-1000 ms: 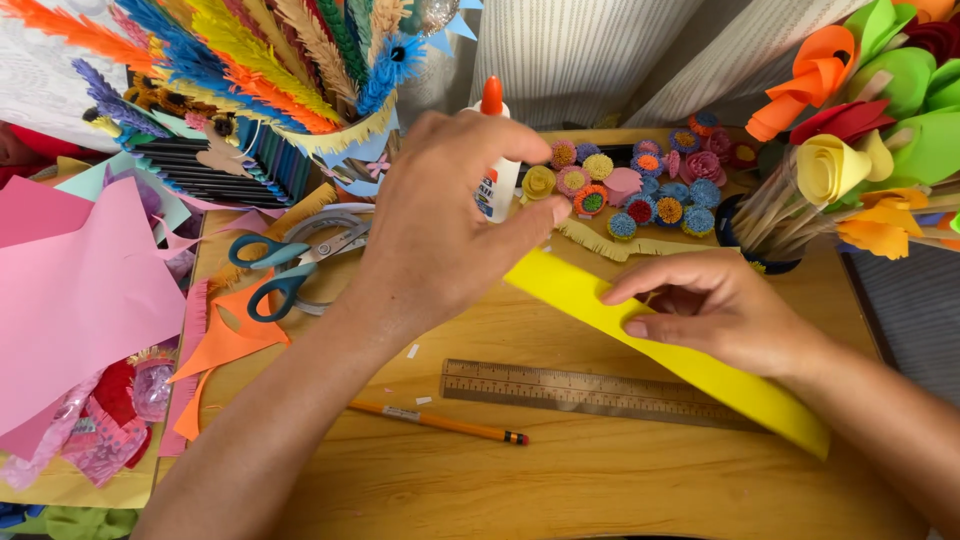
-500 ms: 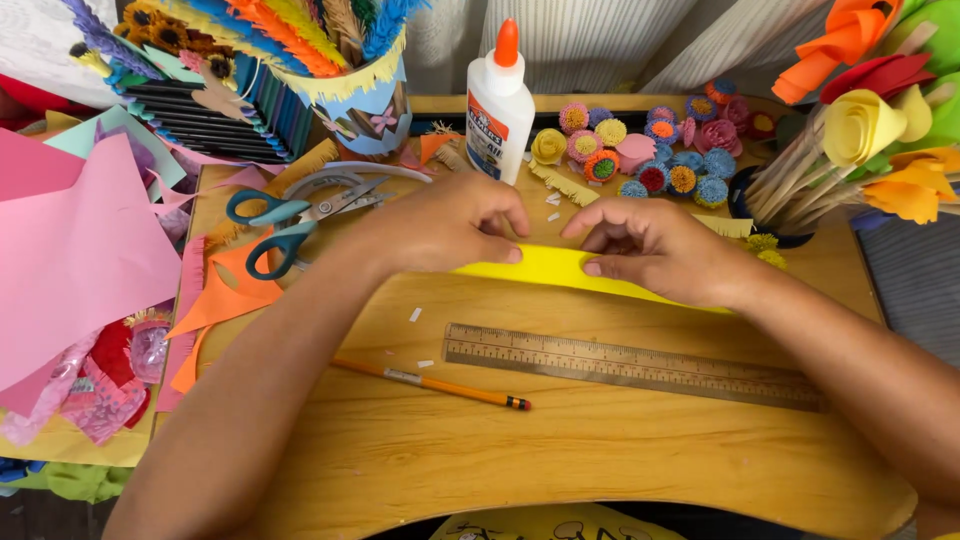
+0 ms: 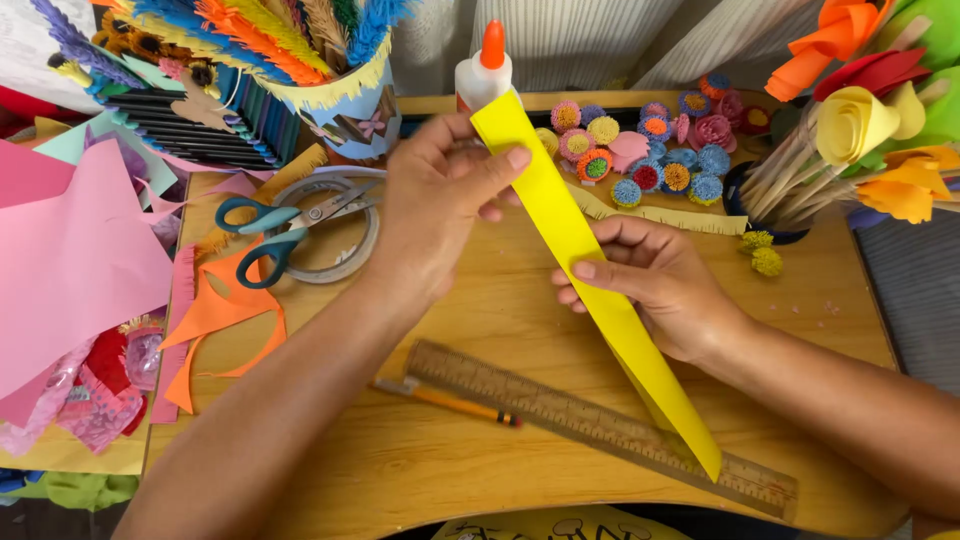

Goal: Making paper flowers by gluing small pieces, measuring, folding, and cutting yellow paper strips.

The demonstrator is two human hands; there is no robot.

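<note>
A long yellow paper strip [image 3: 590, 290] is lifted above the wooden table [image 3: 480, 470], running from the upper middle down to the lower right. My left hand [image 3: 440, 205] pinches its upper end between thumb and fingers. My right hand [image 3: 655, 285] grips the strip near its middle, thumb on top. Below the hands a wooden ruler [image 3: 600, 425] lies slanted on the table, with an orange pencil [image 3: 450, 402] beside it.
Teal-handled scissors [image 3: 285, 225] lie on a tape roll at left, by orange paper scraps [image 3: 215, 325] and pink sheets [image 3: 70, 260]. A white glue bottle [image 3: 482, 70], several small paper flowers [image 3: 650, 150], a feathered cup [image 3: 330, 90] and a jar of sticks with paper roses [image 3: 850, 130] stand at the back.
The yellow strip lay flat under both hands half a second ago. It is now raised off the table and held up lengthwise, my left hand at its top end.
</note>
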